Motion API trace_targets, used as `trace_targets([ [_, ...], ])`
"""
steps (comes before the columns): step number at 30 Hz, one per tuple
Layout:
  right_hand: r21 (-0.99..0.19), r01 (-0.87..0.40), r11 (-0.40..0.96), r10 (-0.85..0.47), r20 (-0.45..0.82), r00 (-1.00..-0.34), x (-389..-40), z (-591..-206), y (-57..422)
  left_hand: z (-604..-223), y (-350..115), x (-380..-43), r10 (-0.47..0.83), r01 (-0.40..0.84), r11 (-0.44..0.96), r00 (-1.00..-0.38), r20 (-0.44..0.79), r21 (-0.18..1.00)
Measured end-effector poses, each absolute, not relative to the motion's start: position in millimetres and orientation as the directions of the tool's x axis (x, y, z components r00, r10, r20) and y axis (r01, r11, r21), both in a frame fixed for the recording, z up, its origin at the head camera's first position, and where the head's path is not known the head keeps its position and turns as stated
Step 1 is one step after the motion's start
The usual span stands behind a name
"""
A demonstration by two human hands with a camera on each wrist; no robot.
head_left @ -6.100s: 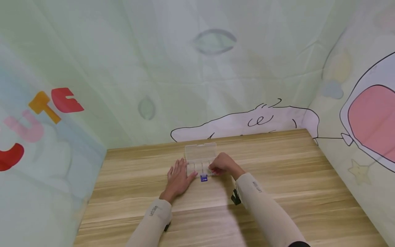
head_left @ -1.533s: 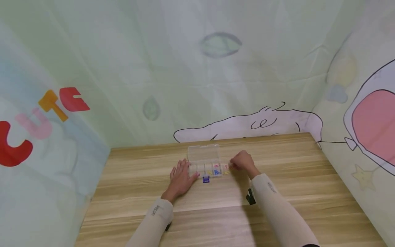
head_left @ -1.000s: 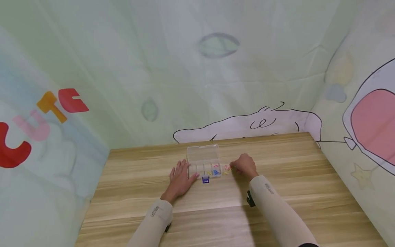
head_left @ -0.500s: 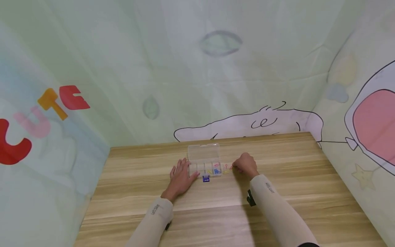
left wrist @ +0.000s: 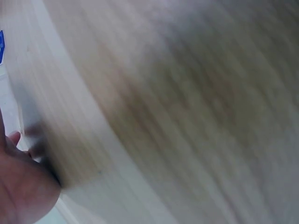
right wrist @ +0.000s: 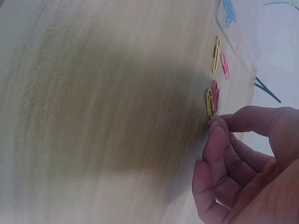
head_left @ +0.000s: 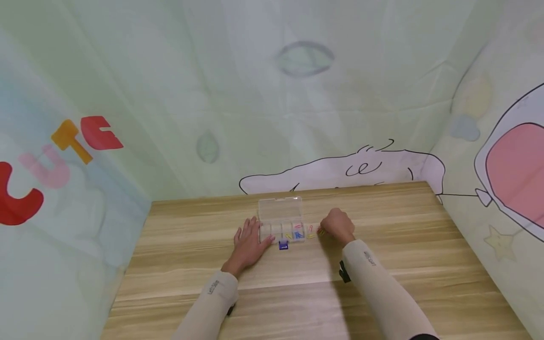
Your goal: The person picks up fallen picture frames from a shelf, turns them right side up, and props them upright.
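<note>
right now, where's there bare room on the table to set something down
The table is bare between the sleeves, on the near side of the blue latch, and from the right hand to the right edge. It is crowded at the clear box: left hand at its left end, loose paper clips beside its right.

- Wood-grained table [head_left: 289,297], streaked light and brown
- Clear compartment box [head_left: 276,230], lid [head_left: 280,209] open, toward the back
- Yellow and pink paperclips [right wrist: 216,55], just right of the box
</note>
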State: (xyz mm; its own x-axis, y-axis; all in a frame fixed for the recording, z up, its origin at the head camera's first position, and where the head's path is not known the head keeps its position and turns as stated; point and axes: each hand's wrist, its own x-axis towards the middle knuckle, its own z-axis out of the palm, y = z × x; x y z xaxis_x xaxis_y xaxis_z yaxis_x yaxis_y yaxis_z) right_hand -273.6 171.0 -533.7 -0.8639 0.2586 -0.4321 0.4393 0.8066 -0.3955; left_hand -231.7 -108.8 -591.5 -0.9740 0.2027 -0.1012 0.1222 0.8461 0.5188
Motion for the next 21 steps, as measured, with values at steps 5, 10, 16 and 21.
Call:
trace_targets([
  [5,-0.404,0.448,0.798,0.263,-0.435,-0.861,-272,-532,172,-591,-109,-233,0.204,0.128,0.842,-0.975,-0.089,0.525],
  [10,-0.445,0.436,0.782,0.254,-0.411,-0.875,-270,-533,173,-590,-109,-232,0.204,0.128,0.83,-0.975,-0.083,0.543],
  [16,-0.509,0.422,0.751,0.215,-0.415,-0.884,-272,-534,172,-590,-108,-230,0.197,0.114,0.829,-0.975,-0.097,0.547],
  [21,-0.613,0.371,0.697,0.127,-0.404,-0.906,-279,-532,164,-589,-108,-231,0.194,0.113,0.83,-0.977,-0.093,0.547],
])
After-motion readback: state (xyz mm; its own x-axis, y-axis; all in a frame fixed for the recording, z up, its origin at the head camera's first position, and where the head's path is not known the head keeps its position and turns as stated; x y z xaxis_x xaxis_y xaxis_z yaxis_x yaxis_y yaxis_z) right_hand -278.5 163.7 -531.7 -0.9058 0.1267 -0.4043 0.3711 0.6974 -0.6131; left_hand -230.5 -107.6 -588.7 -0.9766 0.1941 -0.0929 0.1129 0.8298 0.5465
